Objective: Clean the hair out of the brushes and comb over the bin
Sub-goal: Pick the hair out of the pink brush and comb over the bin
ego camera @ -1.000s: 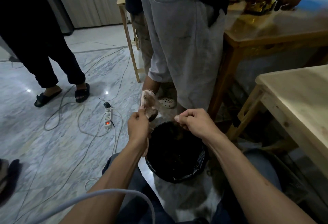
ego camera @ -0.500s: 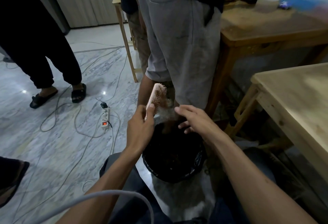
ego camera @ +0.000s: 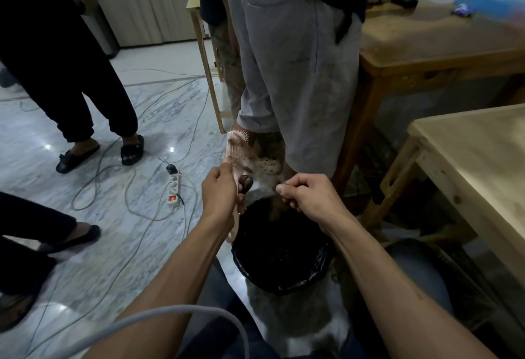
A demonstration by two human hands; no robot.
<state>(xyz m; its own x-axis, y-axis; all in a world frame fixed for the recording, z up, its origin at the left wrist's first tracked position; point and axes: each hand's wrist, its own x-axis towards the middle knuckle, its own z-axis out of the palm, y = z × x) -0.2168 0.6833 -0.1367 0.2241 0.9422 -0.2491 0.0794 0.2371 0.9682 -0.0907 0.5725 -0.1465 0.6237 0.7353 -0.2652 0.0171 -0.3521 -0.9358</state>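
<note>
- The left hand (ego camera: 220,188) grips a pale pink hairbrush (ego camera: 236,150) by its handle, fingers curled round it, and holds it upright with the bristled head above the fist and just beyond the far rim of the bin (ego camera: 322,262).
- The right hand (ego camera: 308,195) sits just to the right of the brush, over the bin's far edge, its fingers curled with thumb and forefinger pinched together.
- A faint wisp of hair (ego camera: 267,178) seems to stretch from the bristles to that pinch, though it is too thin and blurred to be sure of.
- The bin stands on the marble floor (ego camera: 113,245) between the person's knees, lined with a black bag; its inside is too dark to tell how much hair already lies there.
- Judged from this, the task is in its working middle: 1 brush is being stripped, and some fluff appears to cling low among its bristles.
- No other brush and no comb can be seen, so whether they are done or waiting cannot be told.
- 2 people stand close behind the bin, beside a wooden table (ego camera: 443,54), and a power strip (ego camera: 174,189) lies among cables on the floor.
</note>
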